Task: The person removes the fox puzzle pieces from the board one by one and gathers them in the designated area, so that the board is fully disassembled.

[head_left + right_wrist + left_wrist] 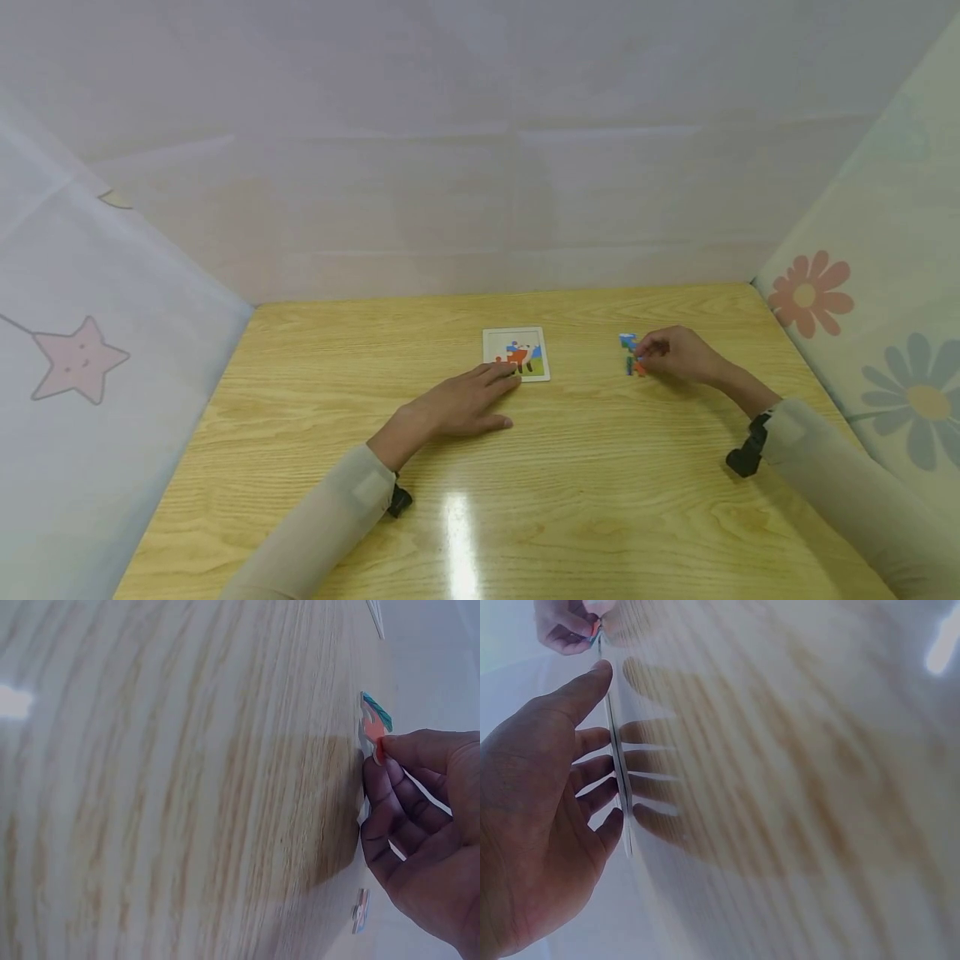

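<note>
A square puzzle board [545,367] with a pale frame lies on the table, partly filled with pieces that show an orange and white animal on grass. My left hand [468,402] reaches over its near left edge, fingers stretched out and overlapping the lower part of the picture. To the right of the board, my right hand [678,354] pinches an orange and green puzzle piece [373,729] between thumb and fingertips, close over the table. Just beyond that piece lies another puzzle piece [627,340], blue, white and green.
The wooden table [570,500] runs to a pale cloth wall [480,208] at the back. Printed cloth sides stand left and right, with a pink star [81,360] and flowers [810,293]. Between board and loose pieces is a stretch of bare wood.
</note>
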{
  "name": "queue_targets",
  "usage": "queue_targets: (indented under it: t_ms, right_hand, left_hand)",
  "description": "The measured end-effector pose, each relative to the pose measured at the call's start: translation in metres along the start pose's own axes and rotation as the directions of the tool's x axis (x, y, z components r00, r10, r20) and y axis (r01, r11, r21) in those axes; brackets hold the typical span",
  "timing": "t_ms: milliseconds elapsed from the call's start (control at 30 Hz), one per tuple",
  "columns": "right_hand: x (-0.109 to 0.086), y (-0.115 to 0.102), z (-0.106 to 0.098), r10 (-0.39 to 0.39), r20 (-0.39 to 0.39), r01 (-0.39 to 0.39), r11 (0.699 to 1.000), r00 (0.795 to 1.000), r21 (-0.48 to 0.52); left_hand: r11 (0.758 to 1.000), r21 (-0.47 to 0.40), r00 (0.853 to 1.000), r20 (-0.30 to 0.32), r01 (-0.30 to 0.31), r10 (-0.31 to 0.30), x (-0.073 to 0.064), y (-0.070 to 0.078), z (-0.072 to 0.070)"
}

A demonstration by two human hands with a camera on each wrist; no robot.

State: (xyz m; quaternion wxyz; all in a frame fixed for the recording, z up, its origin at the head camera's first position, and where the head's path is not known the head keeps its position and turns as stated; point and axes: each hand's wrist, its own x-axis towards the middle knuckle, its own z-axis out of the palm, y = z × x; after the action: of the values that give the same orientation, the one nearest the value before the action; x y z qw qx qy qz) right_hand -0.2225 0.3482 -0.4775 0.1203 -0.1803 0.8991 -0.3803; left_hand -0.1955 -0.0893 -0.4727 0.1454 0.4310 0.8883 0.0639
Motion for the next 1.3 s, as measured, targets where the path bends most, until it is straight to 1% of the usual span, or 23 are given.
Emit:
queue_targets:
  t_ms: [200,400,700,933,1133,1300]
  right_hand:
    - [0.001,0.003,-0.001,-0.021,-0.01,0.021,0.999,1.0,-0.044]
    - [0.002,0.006,-0.001,-0.035,-0.012,0.034,0.998,0.999,-0.052]
    - [0.003,0.008,0.0,-0.058,-0.026,0.056,0.994,0.998,-0.096]
    - [0.002,0.009,0.003,-0.069,-0.045,0.064,0.993,0.997,-0.1]
    - [0.003,0.006,0.003,-0.113,-0.101,0.098,0.985,0.988,-0.143]
    - [0.007,-0.002,0.004,-0.182,-0.112,0.165,0.975,0.977,-0.151]
  left_hand:
    - [1.0,-0.004,1.0,0.002,-0.007,0.007,0.0,0.0,0.0]
    - [1.0,-0.002,1.0,0.002,-0.011,0.011,0.001,-0.001,0.0]
    - [1.0,-0.001,1.0,-0.004,-0.01,0.01,0.0,0.0,0.0]
    - [1.0,0.001,1.0,-0.003,-0.006,0.006,0.001,0.0,0.0]
    - [1.0,0.002,1.0,0.001,0.004,-0.004,0.0,0.002,0.0]
    - [1.0,0.014,1.0,-0.001,0.004,-0.004,0.001,0.001,0.0]
